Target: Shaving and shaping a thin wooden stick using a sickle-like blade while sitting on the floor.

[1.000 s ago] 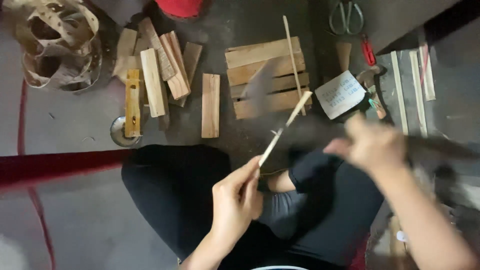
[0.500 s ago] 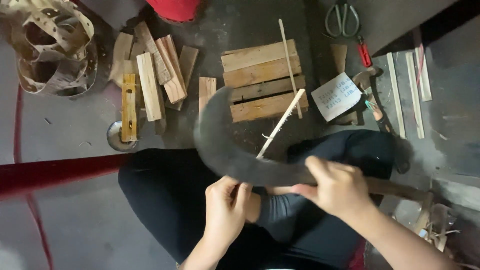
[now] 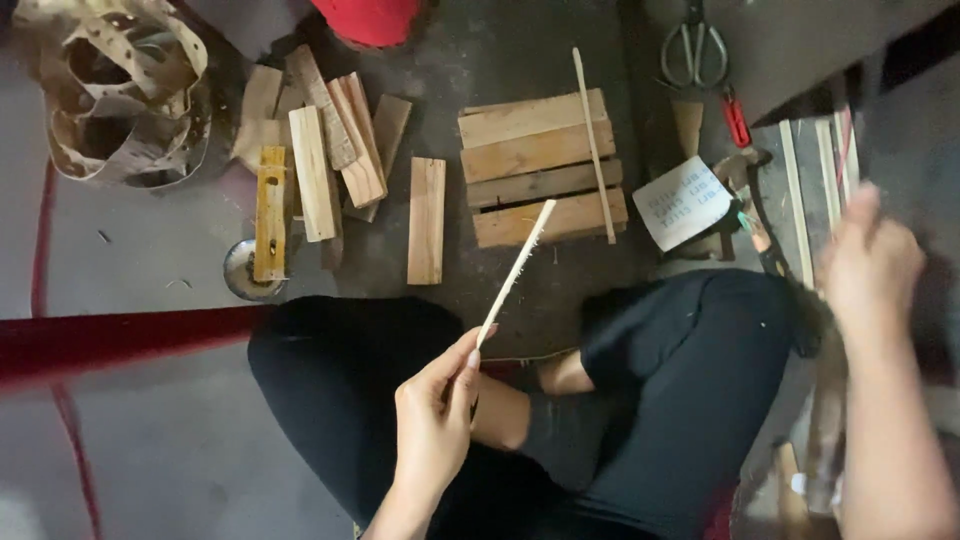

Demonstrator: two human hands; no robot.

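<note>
- The left hand (image 3: 435, 425) pinches the low end of a thin, pale stick (image 3: 516, 272) between thumb and fingers.
- The stick slants up and to the right. Its top end sits over the front edge of a small pallet (image 3: 520, 150).
- The right hand (image 3: 868, 268) is up at the right side and looks blurry. Its fingers are curled, but I cannot tell what it holds.
- Something dark and blurry hangs just under the right hand. It is too smeared to name.
- The two hands are well apart.
- The person sits on the floor (image 3: 150, 450) with legs folded, in dark trousers (image 3: 690, 380).
- A long thin slat (image 3: 594, 145) lies across the pallet.
- To the left of the pallet one flat board (image 3: 427, 220) lies alone.
- Further left is a pile of short boards (image 3: 335, 150), leaning on each other.
- A yellow block (image 3: 270, 212) rests with its low end on a small round tin (image 3: 240, 272).
- In the top left corner sits a tangle of brown strips with holes (image 3: 120, 90).
- Something red (image 3: 372, 20) peeks in at the top edge.
- Scissors (image 3: 694, 45) lie at the top right.
- A white card (image 3: 684, 203) lies right of the pallet, near a tool with a red handle (image 3: 736, 120).
- More thin strips (image 3: 800, 200) lie side by side close to the right hand.
</note>
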